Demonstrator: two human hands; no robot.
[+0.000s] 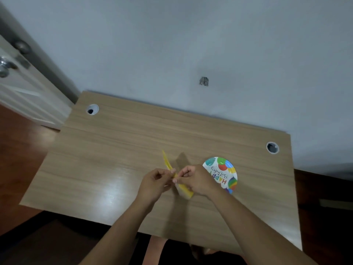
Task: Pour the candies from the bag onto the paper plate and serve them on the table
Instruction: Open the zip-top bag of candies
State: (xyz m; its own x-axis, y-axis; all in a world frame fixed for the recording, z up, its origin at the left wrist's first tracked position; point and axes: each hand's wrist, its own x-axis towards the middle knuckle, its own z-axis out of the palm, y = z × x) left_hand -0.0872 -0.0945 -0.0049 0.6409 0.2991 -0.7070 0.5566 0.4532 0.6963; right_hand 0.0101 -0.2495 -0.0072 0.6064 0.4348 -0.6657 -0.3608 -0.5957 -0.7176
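Observation:
A yellow candy bag (168, 164) is held edge-on above the wooden table (114, 150), so it looks like a thin curved strip. My left hand (156, 180) pinches its top edge from the left. My right hand (194, 180) pinches the same edge from the right, fingertips almost touching the left ones. The bag's lower end shows below my right hand. A paper plate (222, 172) printed with balloons and "Happy Birthday" lies flat on the table just right of my right hand, which hides its left part. No candies are visible.
The table stands against a pale wall and has a round cable hole at the back left (92, 109) and another at the back right (272, 147). A white door with a metal knob (4, 66) is at far left. Dark wooden floor surrounds the table.

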